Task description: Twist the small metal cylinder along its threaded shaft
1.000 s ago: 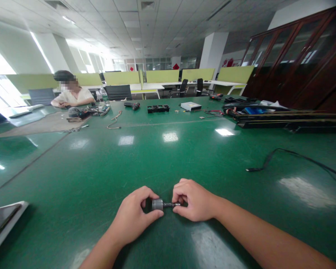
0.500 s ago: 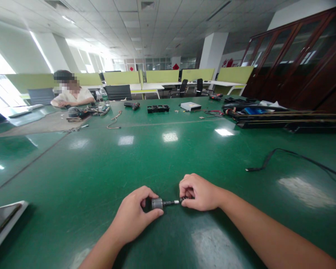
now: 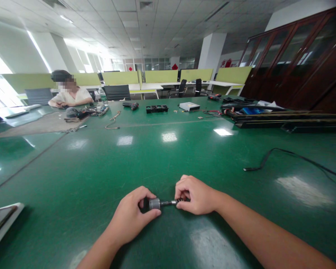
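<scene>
Low over the near part of the green table, a grey metal cylinder (image 3: 154,203) lies on its side with a thin shaft (image 3: 166,203) pointing right. My left hand (image 3: 132,213) is closed on the cylinder, thumb in front and fingers behind. At the shaft's silver tip, my right hand (image 3: 196,196) pinches a small dark coiled piece like a spring (image 3: 179,200). My fingers cover part of this piece. Whether the coil sits around the tip or only against it, I cannot tell.
On the green table (image 3: 145,157), a black cable (image 3: 268,158) lies to the right and a white-edged tablet-like object (image 3: 8,224) at near left. Further back are a power drill (image 3: 131,106), a black slotted part (image 3: 156,108), a silver box (image 3: 189,107) and dark rails (image 3: 282,121). A person (image 3: 70,93) sits at far left.
My right hand, with the coiled piece, has shifted slightly left toward the cylinder. My left hand keeps its hold on the cylinder. The whole view has shifted a little.
</scene>
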The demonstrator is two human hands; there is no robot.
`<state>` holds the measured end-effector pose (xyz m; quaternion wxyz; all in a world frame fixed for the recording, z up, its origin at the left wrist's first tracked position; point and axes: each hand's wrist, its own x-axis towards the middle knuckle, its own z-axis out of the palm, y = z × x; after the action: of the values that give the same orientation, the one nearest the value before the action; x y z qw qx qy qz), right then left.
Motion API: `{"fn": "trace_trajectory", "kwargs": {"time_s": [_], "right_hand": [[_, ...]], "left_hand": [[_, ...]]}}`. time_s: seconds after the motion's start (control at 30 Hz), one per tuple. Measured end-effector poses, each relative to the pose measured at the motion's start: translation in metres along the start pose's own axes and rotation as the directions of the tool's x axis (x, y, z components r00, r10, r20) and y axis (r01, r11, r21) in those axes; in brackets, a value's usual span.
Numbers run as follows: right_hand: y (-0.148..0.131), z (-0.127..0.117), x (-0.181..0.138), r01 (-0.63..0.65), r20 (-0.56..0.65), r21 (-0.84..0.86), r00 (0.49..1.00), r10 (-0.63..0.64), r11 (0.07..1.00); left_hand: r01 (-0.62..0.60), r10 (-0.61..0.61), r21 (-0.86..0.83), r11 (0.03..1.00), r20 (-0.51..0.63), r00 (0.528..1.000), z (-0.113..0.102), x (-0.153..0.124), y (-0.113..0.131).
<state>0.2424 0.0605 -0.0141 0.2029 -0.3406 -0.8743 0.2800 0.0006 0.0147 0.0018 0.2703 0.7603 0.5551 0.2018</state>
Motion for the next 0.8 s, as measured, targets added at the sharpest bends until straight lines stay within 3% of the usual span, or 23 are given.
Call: {"fn": "trace_trajectory", "kwargs": {"time_s": [0.07,0.53,0.8], "right_hand": [[-0.005,0.006,0.002,0.011,-0.056,0.004,0.998,-0.011,1.000],[-0.017,0.017,0.003,-0.052,-0.053,0.154,0.997,0.061,0.987],[-0.019,0.017,0.005,-0.012,-0.056,0.070,0.998,0.016,0.997]], "left_hand": [[0.004,-0.004,0.001,1.000,0.000,1.000,0.001,0.001,-0.001],[-0.002,0.002,-0.004,1.000,-0.018,1.000,0.003,0.001,-0.006],[-0.041,0.041,0.008,0.999,-0.025,0.999,0.003,0.000,-0.004]]}}
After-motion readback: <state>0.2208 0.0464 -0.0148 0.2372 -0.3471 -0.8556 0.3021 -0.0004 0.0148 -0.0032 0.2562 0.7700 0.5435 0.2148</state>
